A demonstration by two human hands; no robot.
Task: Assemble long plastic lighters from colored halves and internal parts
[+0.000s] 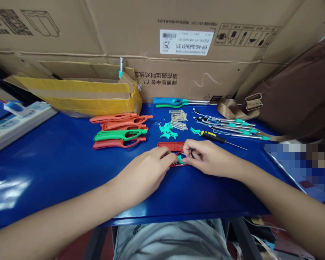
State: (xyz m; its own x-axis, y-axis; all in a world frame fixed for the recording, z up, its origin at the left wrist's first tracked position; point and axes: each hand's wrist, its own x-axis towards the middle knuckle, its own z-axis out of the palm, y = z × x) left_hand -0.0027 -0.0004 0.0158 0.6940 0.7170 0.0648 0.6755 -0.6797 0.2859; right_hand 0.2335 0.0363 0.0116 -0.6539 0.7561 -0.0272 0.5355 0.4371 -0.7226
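An opened red lighter casing (170,146) lies on the blue table in front of me, with a teal trigger piece (180,159) and thin white wires in its near part. My left hand (158,160) pinches the left end of that casing. From the other side, my right hand (203,155) has its thumb and fingers closed at the casing's right part, beside the trigger piece. My fingertips cover much of the casing, so its right end is hidden. Just beyond my hands lie loose teal triggers (166,130) and a black-and-yellow screwdriver (212,136).
Red and green lighter shells (120,134) lie at left, before a yellow-taped cardboard box (83,92). Several metal lighter tubes with wires (242,129) are at right. Clear plastic parts (178,119) and a blue lighter (169,102) sit farther back. A power strip (18,121) runs along the left.
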